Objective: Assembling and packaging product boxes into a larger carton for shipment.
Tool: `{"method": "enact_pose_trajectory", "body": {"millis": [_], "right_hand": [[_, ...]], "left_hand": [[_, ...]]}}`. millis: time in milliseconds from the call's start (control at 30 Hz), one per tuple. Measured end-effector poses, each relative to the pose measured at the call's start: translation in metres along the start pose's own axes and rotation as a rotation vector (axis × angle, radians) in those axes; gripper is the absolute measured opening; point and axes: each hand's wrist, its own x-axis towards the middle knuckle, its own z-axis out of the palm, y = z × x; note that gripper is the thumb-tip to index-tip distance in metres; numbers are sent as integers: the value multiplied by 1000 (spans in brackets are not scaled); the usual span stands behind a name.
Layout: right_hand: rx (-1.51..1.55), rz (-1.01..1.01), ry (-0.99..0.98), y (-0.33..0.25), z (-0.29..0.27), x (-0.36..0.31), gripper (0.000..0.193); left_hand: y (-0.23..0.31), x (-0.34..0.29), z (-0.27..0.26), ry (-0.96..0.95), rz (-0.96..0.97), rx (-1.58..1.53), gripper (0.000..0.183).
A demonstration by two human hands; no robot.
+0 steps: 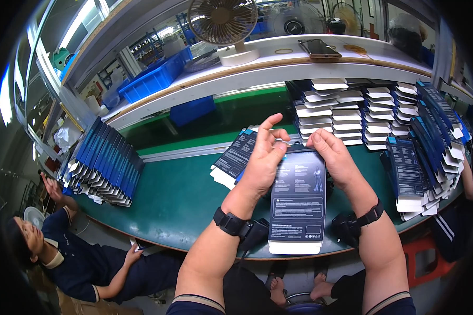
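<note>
A flat dark blue cardboard box (298, 205) with pale print and a white flap at its near end lies between my forearms. My left hand (268, 155) grips its far left corner; the thumb is at the edge and the index finger is raised. At the far right corner, my right hand (332, 155) is closed with thumb and fingers pinched on the box's top edge. What the fingertips do behind that edge is partly hidden. Another such box (235, 157) lies on the green table just left of my left hand. Both wrists wear black straps with small devices.
A row of boxes (102, 163) leans at the left. Stacked boxes with white flaps (331, 113) stand at the back right, and more boxes (407, 176) lie at the right. A shelf above bears a fan (223, 23), a phone (319, 48) and a blue bin (155, 76). A person (89, 262) sits at the left.
</note>
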Motion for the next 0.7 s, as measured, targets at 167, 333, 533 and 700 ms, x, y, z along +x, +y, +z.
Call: {"method": "enact_pose_trajectory", "body": {"millis": [167,333,533,700], "right_hand": [[-137,196,-225,-5,-11,0,16],[-117,285,-358,-12,-17,-2,17],[-11,277,-337,-9,-14,-3,25],[69,300,-346,-10,-11,-4,28]], "left_hand": [[3,-4,3,-104,-68,121,67],[4,-6,10,-240,-107,274,68],[1,-5,8,-310,-82,269,69],[3,-6,9,-301,-78,273,70]]}}
